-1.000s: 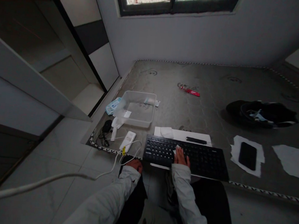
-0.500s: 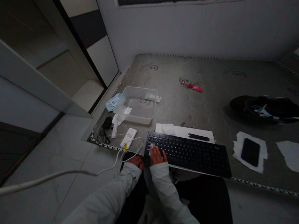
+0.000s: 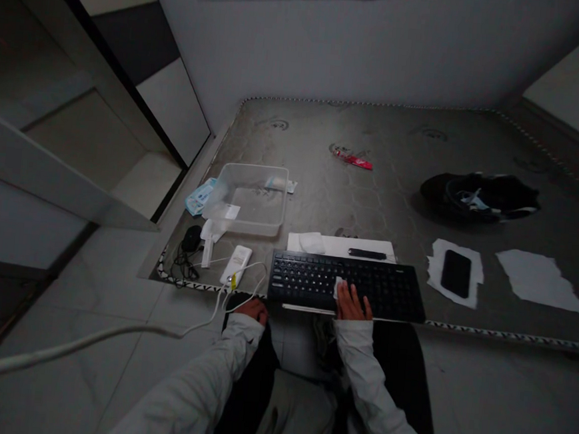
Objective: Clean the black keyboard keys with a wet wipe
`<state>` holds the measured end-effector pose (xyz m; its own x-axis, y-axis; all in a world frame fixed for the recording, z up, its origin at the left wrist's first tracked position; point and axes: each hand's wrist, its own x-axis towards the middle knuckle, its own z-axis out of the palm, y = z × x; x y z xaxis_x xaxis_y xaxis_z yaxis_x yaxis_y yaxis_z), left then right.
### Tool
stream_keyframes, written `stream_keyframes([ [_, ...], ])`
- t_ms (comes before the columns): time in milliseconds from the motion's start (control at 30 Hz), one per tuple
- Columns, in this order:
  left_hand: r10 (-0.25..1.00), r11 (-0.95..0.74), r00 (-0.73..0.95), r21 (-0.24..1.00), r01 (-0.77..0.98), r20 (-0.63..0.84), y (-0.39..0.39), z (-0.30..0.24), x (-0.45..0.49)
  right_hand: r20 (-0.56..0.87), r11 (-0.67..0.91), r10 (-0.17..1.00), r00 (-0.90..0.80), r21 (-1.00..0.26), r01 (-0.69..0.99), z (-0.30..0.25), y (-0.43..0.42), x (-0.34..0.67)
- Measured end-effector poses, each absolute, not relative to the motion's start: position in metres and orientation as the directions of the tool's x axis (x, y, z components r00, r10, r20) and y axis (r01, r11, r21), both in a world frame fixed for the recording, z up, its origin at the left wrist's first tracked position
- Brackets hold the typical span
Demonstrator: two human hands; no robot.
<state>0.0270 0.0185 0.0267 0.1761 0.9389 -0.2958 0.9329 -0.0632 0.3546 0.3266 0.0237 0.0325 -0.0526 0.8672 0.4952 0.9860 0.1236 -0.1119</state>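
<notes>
While the right hand (image 3: 351, 302) lies on the black keyboard (image 3: 347, 286): its fingers (image 3: 355, 304) sit close together, the tips pinching a white wipe (image 3: 337, 288) against the keys.
Left hand (image 3: 253, 310): at 9 o'clock from the right hand, curled over the mattress edge; its fingers are mostly hidden, so I cannot tell how they stand.
Keyboard spot: along the near edge of the mattress (image 3: 400, 145), at 12 o'clock from the person.
Behind the keyboard: a white sheet (image 3: 372, 249) carrying a folded white cloth (image 3: 312, 243) and a slim black remote (image 3: 367, 254).
At 10 o'clock: a clear plastic tub (image 3: 245, 200), with a blue packet (image 3: 199, 196) just beside it.
At 9 o'clock: a white power bank (image 3: 236, 265) tied into a white cable (image 3: 110, 330), and a black computer mouse (image 3: 192, 239) with its dark cord.
At 2 o'clock: a black smartphone (image 3: 456, 273) on torn white paper (image 3: 440, 269), and a second paper scrap (image 3: 538, 280) beside it.
Farther out: a red wrapper (image 3: 353, 159) at 12 o'clock, a black bag (image 3: 479, 197) at 1 o'clock.
</notes>
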Motion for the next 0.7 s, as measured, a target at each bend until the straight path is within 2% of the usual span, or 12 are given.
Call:
stream_keyframes([
  [167, 0.942, -0.087, 0.197, 0.368, 0.926, -0.273, 0.017, 0.028, 0.026, 0.482, 0.070, 0.875, -0.039, -0.045, 0.997, 0.025, 0.022, 0.359],
  [333, 0.941, -0.088, 0.195, 0.357, 0.930, -0.276, 0.017, 0.026, 0.027, 0.492, -0.017, 0.868, 0.059, -0.089, 0.996, 0.015, 0.018, 0.380],
  [700, 0.928, -0.087, 0.197, 0.331, 0.940, -0.316, 0.019, 0.023, 0.029, 0.525, 0.006, 0.851, 0.026, -0.059, 0.998, 0.007, 0.018, 0.390],
])
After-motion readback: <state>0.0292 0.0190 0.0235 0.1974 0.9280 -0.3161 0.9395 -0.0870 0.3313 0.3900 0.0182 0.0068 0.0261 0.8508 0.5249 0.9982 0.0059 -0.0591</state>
